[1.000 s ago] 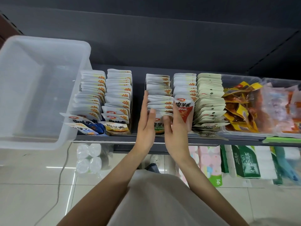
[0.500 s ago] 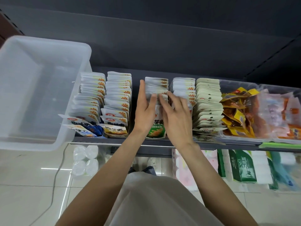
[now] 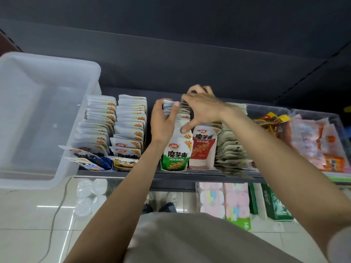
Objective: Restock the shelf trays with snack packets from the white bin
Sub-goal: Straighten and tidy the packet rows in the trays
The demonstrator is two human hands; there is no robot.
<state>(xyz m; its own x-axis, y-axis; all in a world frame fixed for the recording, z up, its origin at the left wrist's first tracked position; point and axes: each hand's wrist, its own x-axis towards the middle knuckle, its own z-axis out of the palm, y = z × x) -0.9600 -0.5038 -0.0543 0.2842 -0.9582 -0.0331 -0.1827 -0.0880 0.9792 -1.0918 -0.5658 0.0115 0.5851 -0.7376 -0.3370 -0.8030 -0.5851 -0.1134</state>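
On the dark shelf, snack packets stand in rows. The middle row has a green-fronted packet at its front, with a red-fronted packet leading the row beside it. My left hand holds the green row's left side, thumb hooked over the packet tops. My right hand spans the two rows; its thumb presses the packets behind the green front one and its fingers curl over the far end. The white bin stands at the shelf's left end, and no packets show inside it.
Left of my hands stand two full rows of white packets. To the right are a beige row and clear trays of yellow and pink packets. Below the shelf are tissue packs, plastic cups and a cable on the floor.
Both hands slid from the front of the middle rows toward the back. The right hand now reaches the far end, and the red-fronted packet it covered half a second ago shows again.
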